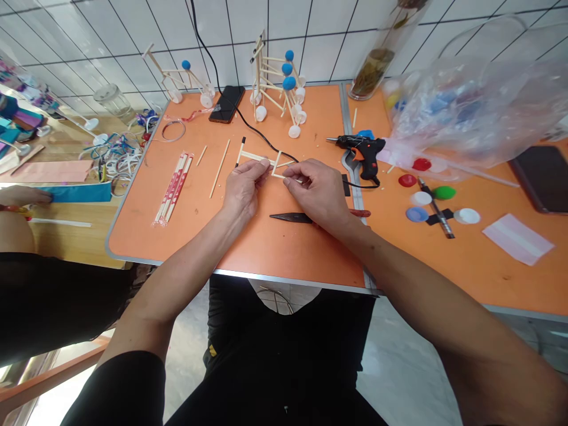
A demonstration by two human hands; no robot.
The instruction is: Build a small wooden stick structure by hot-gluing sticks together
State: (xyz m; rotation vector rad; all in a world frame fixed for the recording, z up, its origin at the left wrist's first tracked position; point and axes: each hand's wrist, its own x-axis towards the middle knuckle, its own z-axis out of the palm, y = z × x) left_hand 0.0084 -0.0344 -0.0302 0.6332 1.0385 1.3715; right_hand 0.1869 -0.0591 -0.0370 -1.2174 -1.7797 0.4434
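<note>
Between my two hands is a small frame of wooden sticks (pixel 252 156), with a black-ended crosspiece at its left end. The fingers of my left hand (pixel 244 184) are closed on the frame's middle. My right hand (pixel 317 188) pinches a short stick at the frame's right end; its fingertips partly cover it. Below the right hand lie dark-jawed pliers (pixel 290 218) with red handles, partly hidden by that hand. A loose wooden stick (pixel 219 168) and wrapped chopsticks (pixel 174 188) rest on the orange table (pixel 248 248) to the left.
Stick models with bottle-cap wheels (pixel 277 83) stand along the tiled wall. A black glue gun (pixel 366 152) with a cord, bottle caps (pixel 417 213), a marker (pixel 437 210) and a plastic bag (pixel 479 112) are at right. At left, another person's hand (pixel 24 195) touches a blue strip.
</note>
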